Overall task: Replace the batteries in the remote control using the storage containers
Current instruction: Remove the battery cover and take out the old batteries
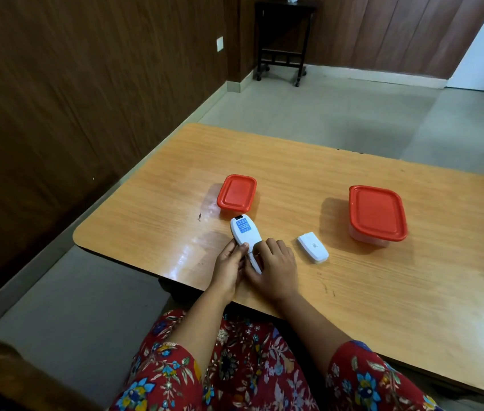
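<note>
A white remote control (244, 234) lies face down on the wooden table (383, 292), a blue label on its back. My left hand (228, 266) grips its left side. My right hand (276, 266) covers its lower end, fingers curled over the battery bay, whose contents are hidden. The white battery cover (313, 247) lies loose on the table to the right of my hands. A small container with a red lid (237, 193) stands closed just beyond the remote. A larger red-lidded container (377, 215) stands closed at the right.
The table's near edge runs just under my wrists, its left edge close to the small container. A dark side table on castors (283, 40) stands against the far wall. A wooden chair arm (12, 375) is at the lower left.
</note>
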